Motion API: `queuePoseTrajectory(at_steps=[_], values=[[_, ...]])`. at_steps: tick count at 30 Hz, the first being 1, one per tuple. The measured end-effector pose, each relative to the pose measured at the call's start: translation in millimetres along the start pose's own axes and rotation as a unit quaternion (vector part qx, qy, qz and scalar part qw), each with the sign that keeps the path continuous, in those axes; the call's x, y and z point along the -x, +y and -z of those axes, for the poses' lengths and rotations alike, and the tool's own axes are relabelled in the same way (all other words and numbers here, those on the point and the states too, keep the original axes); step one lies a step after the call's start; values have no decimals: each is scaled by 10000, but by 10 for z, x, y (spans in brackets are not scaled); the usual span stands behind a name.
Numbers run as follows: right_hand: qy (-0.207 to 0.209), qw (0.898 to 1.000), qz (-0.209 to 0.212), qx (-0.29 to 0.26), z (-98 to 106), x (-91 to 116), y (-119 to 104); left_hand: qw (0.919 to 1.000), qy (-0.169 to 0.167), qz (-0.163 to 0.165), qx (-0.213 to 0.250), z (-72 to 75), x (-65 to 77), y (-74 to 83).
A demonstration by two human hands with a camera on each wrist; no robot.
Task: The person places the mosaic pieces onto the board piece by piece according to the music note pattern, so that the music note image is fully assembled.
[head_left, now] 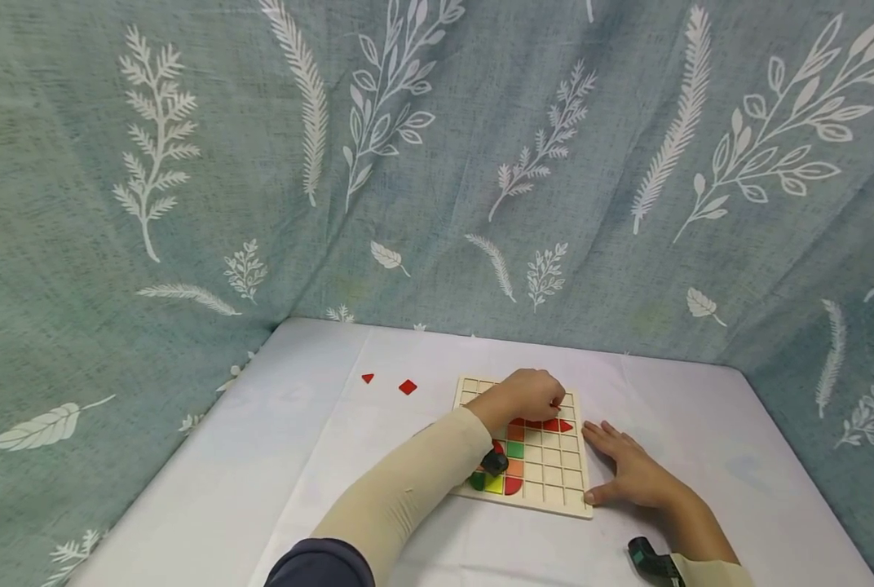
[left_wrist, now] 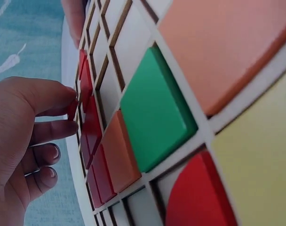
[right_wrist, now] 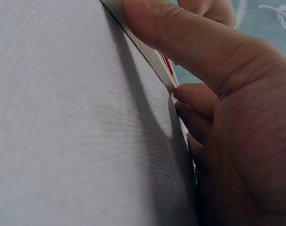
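Note:
A wooden grid board (head_left: 554,473) lies on the table with coloured pieces set in its cells. My left hand (head_left: 531,395) reaches over the board's far half, pinching a small red piece (left_wrist: 71,110) between thumb and forefinger; its exact shape is hidden. Beneath it runs a row of red pieces (head_left: 551,425). Nearer me, a green square (left_wrist: 157,110), orange squares (left_wrist: 119,150) and a rounded red piece (left_wrist: 199,193) sit in cells. My right hand (head_left: 631,471) rests at the board's right edge, fingers spread, thumb (right_wrist: 147,23) touching the rim.
Left of the board, a red triangle (head_left: 367,377) and a red square (head_left: 408,387) lie loose on the white tablecloth (head_left: 320,456). A leaf-patterned curtain (head_left: 437,204) stands behind and around the table. My left forearm covers the board's left part.

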State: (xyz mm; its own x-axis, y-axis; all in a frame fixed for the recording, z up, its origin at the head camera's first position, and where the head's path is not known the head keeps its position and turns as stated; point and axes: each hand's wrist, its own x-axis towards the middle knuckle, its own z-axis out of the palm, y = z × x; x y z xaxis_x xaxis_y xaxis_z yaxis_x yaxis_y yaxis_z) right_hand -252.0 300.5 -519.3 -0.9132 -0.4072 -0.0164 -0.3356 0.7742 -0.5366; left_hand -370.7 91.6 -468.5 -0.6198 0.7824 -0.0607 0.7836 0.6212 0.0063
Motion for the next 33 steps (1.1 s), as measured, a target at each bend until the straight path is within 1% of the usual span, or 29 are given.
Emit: queuePoseTrajectory(at_steps=[5,10,14,21,26,28,33], values=[[-27,10000,-75,-40,-9,2,-21,9999,-102,85,-38,-26,-9,6],[4,9999,-122,15,2,-6,-25,9999,-49,93,-134,-40,-42,-10],[13,9999,-135,58,4,-12,-30,9999,-18,127,-102,-59,-69,-30],[20,9999,-166,-6,12,-10,-69,9995,10,285,158,-90,-60,-89],[20,9999,-111,69,6,-10,-48,9988,23,240,429,-76,-24,-140],[24,9999,-96,77,2,-7,-37,9987,18,174,479,-69,-13,-157],[51,9999,-93,53,-3,-1,-25,9980,-88,223,582,-52,3,-189]])
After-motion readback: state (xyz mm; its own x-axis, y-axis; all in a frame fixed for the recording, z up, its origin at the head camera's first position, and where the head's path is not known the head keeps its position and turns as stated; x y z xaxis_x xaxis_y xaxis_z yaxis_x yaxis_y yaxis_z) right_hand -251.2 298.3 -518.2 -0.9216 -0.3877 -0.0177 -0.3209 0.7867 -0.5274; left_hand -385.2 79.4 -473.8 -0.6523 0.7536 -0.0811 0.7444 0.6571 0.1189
